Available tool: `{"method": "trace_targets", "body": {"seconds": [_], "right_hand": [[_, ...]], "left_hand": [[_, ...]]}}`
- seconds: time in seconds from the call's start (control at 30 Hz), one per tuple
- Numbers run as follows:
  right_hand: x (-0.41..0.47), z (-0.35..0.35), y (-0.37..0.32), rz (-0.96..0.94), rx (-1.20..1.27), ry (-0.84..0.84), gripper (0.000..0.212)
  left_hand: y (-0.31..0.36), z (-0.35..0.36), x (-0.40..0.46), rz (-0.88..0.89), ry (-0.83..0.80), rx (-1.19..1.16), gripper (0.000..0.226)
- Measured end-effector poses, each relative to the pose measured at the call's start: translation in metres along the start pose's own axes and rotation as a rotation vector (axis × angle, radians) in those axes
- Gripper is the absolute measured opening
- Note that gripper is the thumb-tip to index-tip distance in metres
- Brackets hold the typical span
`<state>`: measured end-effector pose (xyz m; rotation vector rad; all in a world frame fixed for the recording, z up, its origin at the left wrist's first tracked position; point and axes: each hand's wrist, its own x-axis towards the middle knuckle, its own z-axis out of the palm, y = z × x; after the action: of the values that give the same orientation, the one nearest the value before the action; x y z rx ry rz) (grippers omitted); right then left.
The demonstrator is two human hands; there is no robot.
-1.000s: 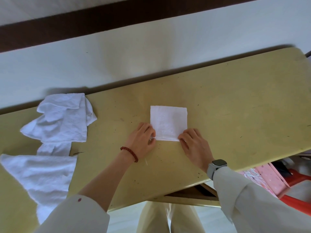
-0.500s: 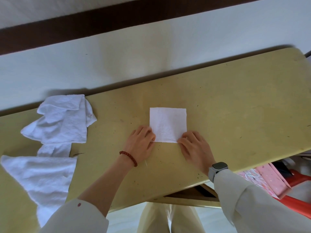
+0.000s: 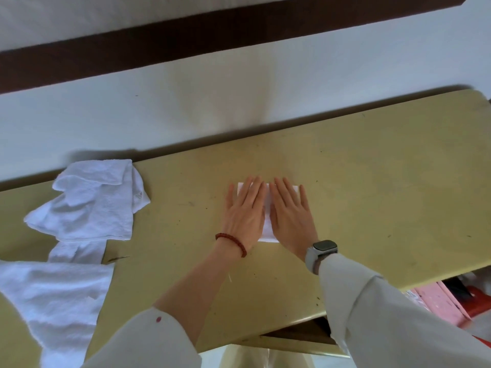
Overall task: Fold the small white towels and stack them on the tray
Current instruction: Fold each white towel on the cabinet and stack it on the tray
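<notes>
Both hands, left (image 3: pixel 245 208) and right (image 3: pixel 288 211), spread flat on folded towel (image 3: pixel 267 208), mid-desk (image 3: pixel 372 181). Tray unseen. Risk: fold springs open or slides when palms lift.

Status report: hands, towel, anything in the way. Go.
Left hand and right hand flat, pressing the folded towel. Unfolded towels heaped at table's left end. No tray in view.
</notes>
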<state>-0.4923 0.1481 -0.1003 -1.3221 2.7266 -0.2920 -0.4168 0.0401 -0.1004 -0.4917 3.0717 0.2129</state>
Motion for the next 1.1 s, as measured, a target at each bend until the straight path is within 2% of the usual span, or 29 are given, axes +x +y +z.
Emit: {"method": "trace_targets", "body": {"seconds": [0.1, 0.27, 0.43, 0.5, 0.57, 0.73, 0.87, 0.93, 1.0, 1.1], "right_hand": [[-0.002, 0.014, 0.006, -0.022, -0.047, -0.08, 0.049], [-0.008, 0.015, 0.014, 0.044, -0.041, -0.153, 0.051], [-0.003, -0.001, 0.021, 0.112, 0.067, -0.136, 0.054], [0.007, -0.012, 0.02, 0.188, 0.131, -0.142, 0.054], [0.018, -0.02, 0.019, 0.217, 0.076, -0.177, 0.055], [0.032, -0.034, 0.017, 0.269, 0.055, -0.325, 0.031], [0.022, -0.049, 0.014, 0.111, 0.31, -0.279, 0.009], [0.015, -0.061, 0.014, 0.025, 0.461, -0.276, 0.003], [0.008, -0.072, 0.017, -0.003, 0.562, -0.234, 0.007], [0.001, -0.084, 0.016, 0.123, 0.742, -0.069, 0.013]], "left_hand": [[-0.003, 0.008, -0.005, -0.059, -0.167, 0.002, 0.054], [-0.009, 0.012, -0.011, -0.091, -0.262, -0.022, 0.072], [-0.014, 0.005, -0.017, -0.183, -0.235, -0.132, 0.082], [-0.015, -0.001, -0.017, -0.218, -0.172, -0.217, 0.071], [-0.017, -0.007, -0.014, -0.247, -0.137, -0.28, 0.062], [-0.024, -0.017, 0.001, -0.311, -0.239, -0.279, 0.077], [-0.028, -0.022, 0.009, -0.354, -0.319, -0.336, 0.086], [-0.03, -0.026, 0.009, -0.408, -0.285, -0.41, 0.076], [-0.028, -0.032, 0.004, -0.475, -0.179, -0.558, 0.059], [-0.016, -0.052, -0.015, -0.592, 0.002, -0.952, 0.029]]}}
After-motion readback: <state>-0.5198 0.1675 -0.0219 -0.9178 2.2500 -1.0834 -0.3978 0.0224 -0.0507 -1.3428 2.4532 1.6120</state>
